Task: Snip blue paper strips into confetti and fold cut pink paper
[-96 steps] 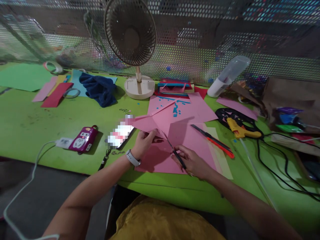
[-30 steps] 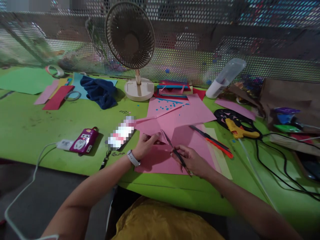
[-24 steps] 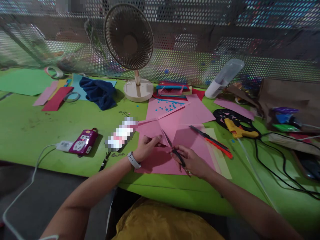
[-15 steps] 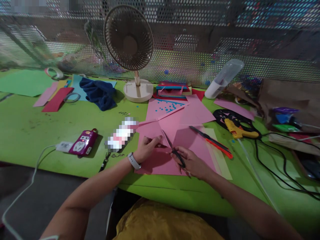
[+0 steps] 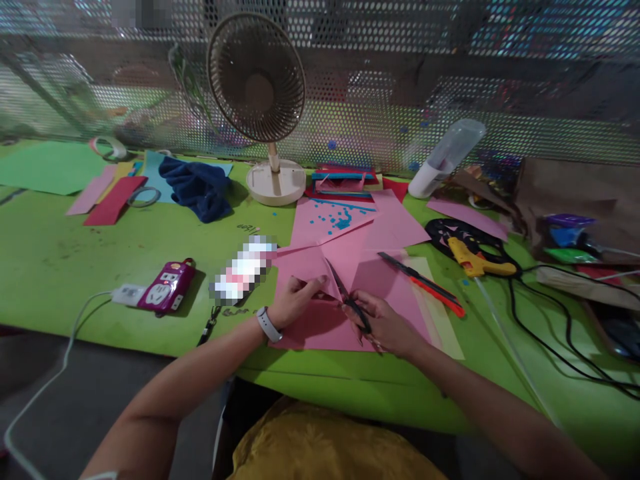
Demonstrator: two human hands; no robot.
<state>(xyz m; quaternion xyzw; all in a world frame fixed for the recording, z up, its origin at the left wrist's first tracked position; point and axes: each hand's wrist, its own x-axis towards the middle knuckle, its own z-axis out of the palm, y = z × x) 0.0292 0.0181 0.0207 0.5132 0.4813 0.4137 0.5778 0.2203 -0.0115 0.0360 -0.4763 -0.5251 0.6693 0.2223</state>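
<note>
My right hand [image 5: 383, 323] is closed round the handles of a pair of scissors [image 5: 356, 308], whose blades point up and to the left. The fingers of my left hand [image 5: 297, 300] pinch a piece of pink paper [image 5: 336, 280] near the scissor blades. Both hands are over pink sheets [image 5: 310, 327] at the table's front edge. Small blue paper bits [image 5: 343, 219] lie on another pink sheet behind them. An orange and black utility knife [image 5: 423, 283] rests to the right of my right hand.
A fan [image 5: 257, 100] stands at the back. On the left lie a purple power strip [image 5: 167, 287], a phone with a blurred screen [image 5: 245, 270] and a dark blue cloth [image 5: 197, 187]. A yellow glue gun [image 5: 480, 260] and black cables [image 5: 540, 347] are on the right.
My left hand has shifted slightly right and down, closer to the scissors, still pinching the paper. My right hand stays almost in place with the scissors.
</note>
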